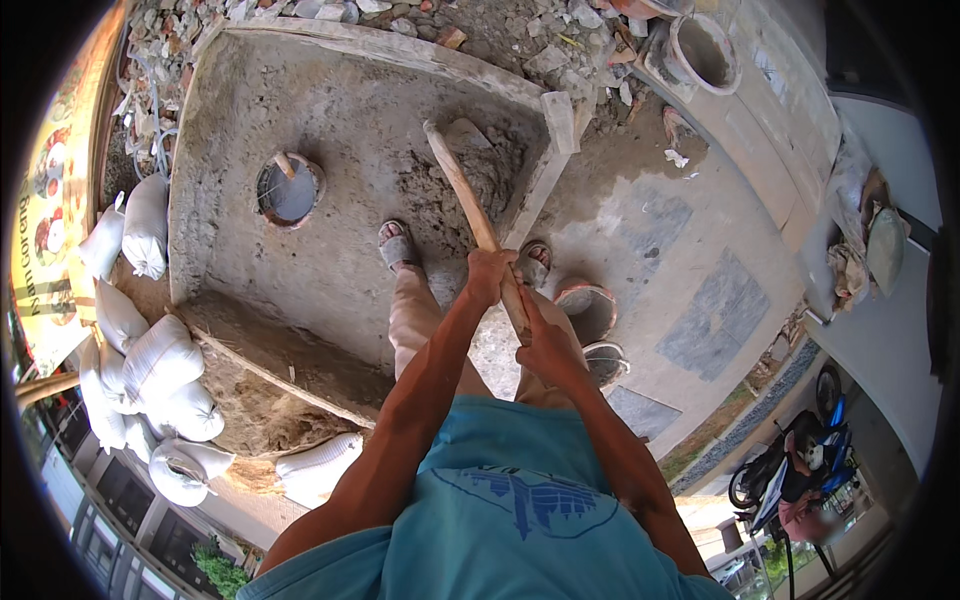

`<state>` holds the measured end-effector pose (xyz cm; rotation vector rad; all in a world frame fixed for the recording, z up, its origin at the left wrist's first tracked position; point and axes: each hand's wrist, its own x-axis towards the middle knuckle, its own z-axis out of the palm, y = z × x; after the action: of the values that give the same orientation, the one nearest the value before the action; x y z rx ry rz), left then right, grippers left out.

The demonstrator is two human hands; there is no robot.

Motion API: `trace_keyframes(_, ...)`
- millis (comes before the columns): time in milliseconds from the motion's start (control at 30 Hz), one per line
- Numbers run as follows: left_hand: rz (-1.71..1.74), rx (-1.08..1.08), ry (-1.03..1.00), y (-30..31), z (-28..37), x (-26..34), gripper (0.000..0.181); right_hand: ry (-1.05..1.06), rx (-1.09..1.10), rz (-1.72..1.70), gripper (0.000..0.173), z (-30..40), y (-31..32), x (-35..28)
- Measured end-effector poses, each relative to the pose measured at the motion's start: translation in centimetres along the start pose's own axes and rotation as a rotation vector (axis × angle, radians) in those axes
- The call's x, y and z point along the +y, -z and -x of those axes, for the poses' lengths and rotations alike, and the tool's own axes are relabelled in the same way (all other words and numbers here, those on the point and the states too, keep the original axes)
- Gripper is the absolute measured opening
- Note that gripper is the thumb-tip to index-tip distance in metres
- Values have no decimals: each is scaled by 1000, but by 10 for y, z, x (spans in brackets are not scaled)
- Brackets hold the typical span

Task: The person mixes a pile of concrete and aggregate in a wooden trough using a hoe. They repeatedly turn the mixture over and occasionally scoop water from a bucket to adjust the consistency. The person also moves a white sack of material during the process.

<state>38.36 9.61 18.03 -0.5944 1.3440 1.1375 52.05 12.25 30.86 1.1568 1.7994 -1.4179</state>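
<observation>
Both my hands are closed around the wooden handle (466,187) of a hoe. My left hand (491,276) grips it farther out, and my right hand (544,341) holds it nearer my body. At the far end, the hoe's mortar-coated blade (469,136) rests against a heap of wet grey mortar (480,169). That heap lies in one corner of a low-walled mixing trough (240,112). A bucket of greyish water (291,196) stands on the trough floor, with a short wooden handle poking out of it.
My left foot is inside the trough, my right by its wall. Buckets (586,311) stand beside my right leg. White sacks (163,360) pile up at left; rubble (555,37) lies beyond the trough. Another bucket (703,52) is far right. A person (806,510) is near a motorbike (772,480).
</observation>
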Motion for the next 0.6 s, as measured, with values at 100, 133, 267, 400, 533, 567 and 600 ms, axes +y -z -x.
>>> trace_keyframes(100,87,-125,-22,5,5,10,18,16,69,-21,96,7,8,-15)
trace_keyframes(133,118,-136,-3,8,2,20,20,40,100,-29,94,3,9,-24)
trace_keyframes(267,302,-170,88,9,5,58,27,148,153,-48,86,-5,25,-51)
trace_keyframes(400,459,-286,100,10,2,78,29,10,0,-204,86,31,64,-88)
trace_keyframes(533,566,-343,63,22,-51,90,28,49,-3,-184,87,88,79,-79)
trace_keyframes(567,596,-371,55,26,-60,90,28,83,10,-180,88,103,78,-62)
trace_keyframes(600,609,-344,59,22,-58,92,27,94,6,-178,87,116,75,-30)
